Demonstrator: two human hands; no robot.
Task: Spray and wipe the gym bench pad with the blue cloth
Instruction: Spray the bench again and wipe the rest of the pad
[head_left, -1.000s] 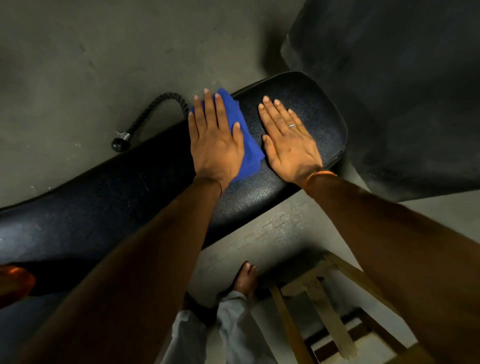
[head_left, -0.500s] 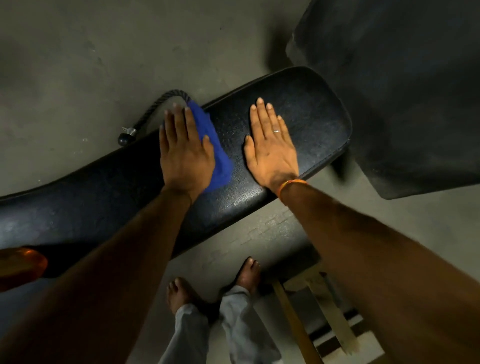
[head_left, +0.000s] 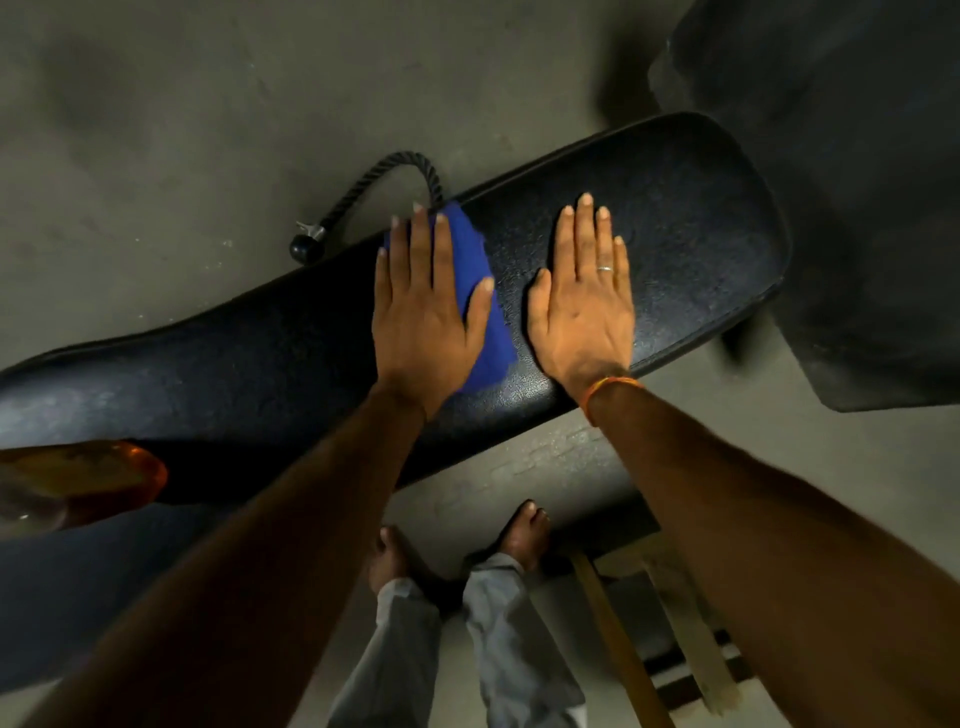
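Observation:
The black padded gym bench pad runs slantwise from the lower left to the upper right. My left hand lies flat on the folded blue cloth and presses it onto the pad; the cloth shows beyond my fingertips and beside my thumb. My right hand rests flat on the bare pad just right of the cloth, fingers spread, a ring on one finger and an orange thread at the wrist. No spray bottle is clearly in view.
A black rope handle with a ball end lies on the grey floor behind the pad. An amber translucent object sits at the left edge. A dark mat lies at upper right, a wooden frame at lower right, my bare feet below.
Both hands have slid leftward along the pad, away from its rounded right end, the left one taking the blue cloth with it.

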